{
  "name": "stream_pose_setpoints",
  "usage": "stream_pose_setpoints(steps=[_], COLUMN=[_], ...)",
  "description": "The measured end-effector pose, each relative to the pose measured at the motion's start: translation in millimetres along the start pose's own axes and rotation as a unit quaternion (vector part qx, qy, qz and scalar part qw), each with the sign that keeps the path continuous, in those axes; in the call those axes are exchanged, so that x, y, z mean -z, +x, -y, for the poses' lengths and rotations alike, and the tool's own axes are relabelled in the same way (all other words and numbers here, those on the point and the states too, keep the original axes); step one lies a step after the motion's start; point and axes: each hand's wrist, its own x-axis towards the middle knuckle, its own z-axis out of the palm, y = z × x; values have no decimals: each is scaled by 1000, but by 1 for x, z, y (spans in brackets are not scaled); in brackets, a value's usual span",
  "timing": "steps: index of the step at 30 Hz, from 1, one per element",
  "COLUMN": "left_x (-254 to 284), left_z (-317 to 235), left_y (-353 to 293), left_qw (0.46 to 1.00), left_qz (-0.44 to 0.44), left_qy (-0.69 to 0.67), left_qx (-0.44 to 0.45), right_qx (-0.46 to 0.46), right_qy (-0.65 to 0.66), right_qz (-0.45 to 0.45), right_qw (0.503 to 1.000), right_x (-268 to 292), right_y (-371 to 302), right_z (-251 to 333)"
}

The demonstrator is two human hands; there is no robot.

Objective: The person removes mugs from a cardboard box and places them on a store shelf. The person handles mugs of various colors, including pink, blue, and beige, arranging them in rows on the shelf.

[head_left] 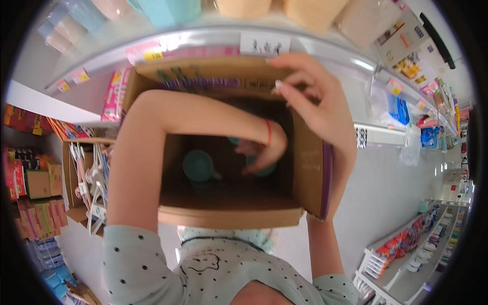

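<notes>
An open cardboard box (229,217) is in front of me, below a shelf edge. My left arm reaches over it, and my left hand (264,150) is down inside, its fingers spread over a teal mug (265,169). That mug is partly hidden by the hand, and no firm hold on it shows. Another teal mug (198,165), with a handle, stands at the left of the box floor. A bit of teal (234,140) shows behind my fingers. My right hand (315,99) bends over the box's far right corner, fingers curled at the back flap, forearm along the right flap.
A white shelf (345,53) with pastel containers (244,6) runs across the far side. At left, a carton (76,173) holds white hangers beside stacked packaged goods (43,218). Low shelving (401,254) with goods stands at lower right; blue packages (399,109) sit at right.
</notes>
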Motion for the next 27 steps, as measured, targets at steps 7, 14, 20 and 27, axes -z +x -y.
stream_pose_setpoints(steps=[7,14,20,27], left_x=[-21,-35,-22,7], left_z=[19,14,9,-13], left_y=[33,68,60,-28], left_qw=[1000,1000,999,997], left_qz=[24,20,14,-1], left_qy=[-13,-14,22,41], left_qx=[-14,4,22,59], right_qx=[-19,-56,-16,47], right_qy=[-14,0,-8,1], right_qz=[-16,4,6,-2], right_qw=[1000,998,1000,999], right_x=[6,0,2,6], right_y=[-3,2,2,0], right_z=[4,10,-8,-12])
